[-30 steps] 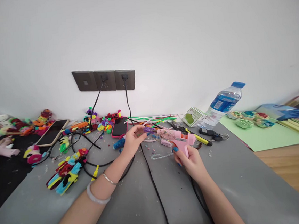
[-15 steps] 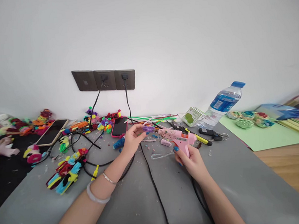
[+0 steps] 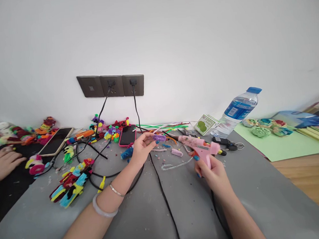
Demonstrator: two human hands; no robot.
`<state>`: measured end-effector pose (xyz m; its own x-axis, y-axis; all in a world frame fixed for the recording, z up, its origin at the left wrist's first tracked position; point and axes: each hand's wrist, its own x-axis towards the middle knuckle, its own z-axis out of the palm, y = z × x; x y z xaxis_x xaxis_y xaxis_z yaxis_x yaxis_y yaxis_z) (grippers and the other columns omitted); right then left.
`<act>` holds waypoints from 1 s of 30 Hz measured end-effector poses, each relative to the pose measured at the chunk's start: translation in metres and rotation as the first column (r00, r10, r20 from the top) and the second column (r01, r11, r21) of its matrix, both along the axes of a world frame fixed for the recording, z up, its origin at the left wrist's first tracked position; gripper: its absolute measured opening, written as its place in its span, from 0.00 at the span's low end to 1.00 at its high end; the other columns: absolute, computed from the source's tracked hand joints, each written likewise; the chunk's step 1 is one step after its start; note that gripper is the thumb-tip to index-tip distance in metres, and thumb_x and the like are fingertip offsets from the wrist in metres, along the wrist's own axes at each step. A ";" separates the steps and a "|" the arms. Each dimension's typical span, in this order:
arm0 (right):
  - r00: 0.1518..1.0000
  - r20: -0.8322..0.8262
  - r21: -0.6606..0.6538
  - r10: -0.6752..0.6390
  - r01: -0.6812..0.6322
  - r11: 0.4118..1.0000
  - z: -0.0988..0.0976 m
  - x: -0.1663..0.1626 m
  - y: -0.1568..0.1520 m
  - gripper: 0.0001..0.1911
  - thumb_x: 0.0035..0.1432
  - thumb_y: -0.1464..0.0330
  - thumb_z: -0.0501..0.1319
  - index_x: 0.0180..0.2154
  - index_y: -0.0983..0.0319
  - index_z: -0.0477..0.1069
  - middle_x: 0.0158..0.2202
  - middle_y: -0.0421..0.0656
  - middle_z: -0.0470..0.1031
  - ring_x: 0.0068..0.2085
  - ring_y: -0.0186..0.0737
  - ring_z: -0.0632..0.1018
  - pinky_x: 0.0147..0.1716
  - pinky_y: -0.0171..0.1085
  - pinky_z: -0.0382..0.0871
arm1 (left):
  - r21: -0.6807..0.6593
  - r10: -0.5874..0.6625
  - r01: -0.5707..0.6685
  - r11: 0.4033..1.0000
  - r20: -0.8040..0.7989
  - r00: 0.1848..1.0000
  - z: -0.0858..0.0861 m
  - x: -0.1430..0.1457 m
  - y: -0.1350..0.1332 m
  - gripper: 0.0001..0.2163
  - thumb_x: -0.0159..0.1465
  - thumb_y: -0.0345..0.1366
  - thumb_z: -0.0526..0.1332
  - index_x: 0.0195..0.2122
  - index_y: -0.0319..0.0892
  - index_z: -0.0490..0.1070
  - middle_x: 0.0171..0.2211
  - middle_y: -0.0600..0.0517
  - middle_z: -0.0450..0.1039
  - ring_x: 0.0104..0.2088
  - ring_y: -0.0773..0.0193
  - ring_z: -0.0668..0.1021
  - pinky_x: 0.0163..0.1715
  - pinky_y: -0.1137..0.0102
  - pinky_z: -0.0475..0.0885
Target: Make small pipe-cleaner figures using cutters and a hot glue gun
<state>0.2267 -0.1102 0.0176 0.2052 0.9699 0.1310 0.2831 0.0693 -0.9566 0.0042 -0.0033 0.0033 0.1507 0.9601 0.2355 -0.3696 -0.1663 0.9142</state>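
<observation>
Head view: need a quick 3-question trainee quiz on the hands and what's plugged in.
1. True or false: the right hand grips the pink glue gun.
2. The left hand pinches: A) scissors, B) a purple craft piece, C) a phone.
3. How many cables are plugged into the wall sockets?
Key: 1 true; 2 B; 3 two.
</observation>
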 end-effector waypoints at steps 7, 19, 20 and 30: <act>0.852 -0.449 -0.079 -0.269 0.263 0.962 0.016 0.055 -0.022 0.21 0.54 0.55 0.62 0.22 0.58 0.56 0.17 0.36 0.55 0.19 0.33 0.58 0.18 0.37 0.51 | -0.007 0.024 -0.024 1.000 -0.010 1.000 0.000 0.001 0.001 0.17 0.50 0.40 0.73 0.36 0.40 0.73 0.36 0.48 0.77 0.38 0.61 0.80 0.34 0.69 0.79; 0.828 -0.355 -0.334 -0.433 0.320 0.886 0.009 0.124 -0.059 0.15 0.49 0.56 0.63 0.37 0.57 0.71 0.28 0.50 0.70 0.21 0.41 0.69 0.20 0.45 0.61 | 0.004 0.018 -0.018 1.000 -0.055 0.998 0.002 0.000 0.000 0.16 0.51 0.41 0.73 0.37 0.40 0.73 0.36 0.48 0.77 0.39 0.61 0.79 0.34 0.68 0.79; 0.845 -0.322 -0.349 -0.428 0.315 0.883 0.007 0.126 -0.061 0.16 0.47 0.55 0.64 0.37 0.57 0.72 0.29 0.52 0.72 0.22 0.43 0.71 0.20 0.46 0.63 | -0.002 0.020 -0.020 1.000 -0.054 0.998 0.003 0.000 0.000 0.16 0.51 0.41 0.73 0.37 0.40 0.73 0.36 0.49 0.77 0.38 0.61 0.79 0.34 0.68 0.79; 0.839 0.223 -0.349 -0.497 0.545 0.763 0.001 0.146 -0.077 0.16 0.30 0.57 0.73 0.24 0.55 0.74 0.29 0.54 0.79 0.25 0.57 0.79 0.29 0.52 0.68 | 0.004 0.020 -0.020 1.000 -0.058 0.998 0.001 0.000 0.000 0.16 0.51 0.41 0.72 0.37 0.40 0.73 0.36 0.49 0.77 0.38 0.61 0.79 0.33 0.68 0.79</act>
<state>0.3728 -0.1870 0.0188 0.7009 0.6919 -0.1732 0.2721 -0.4839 -0.8317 0.0039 -0.0030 0.0046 0.1449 0.9623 0.2304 -0.3124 -0.1765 0.9334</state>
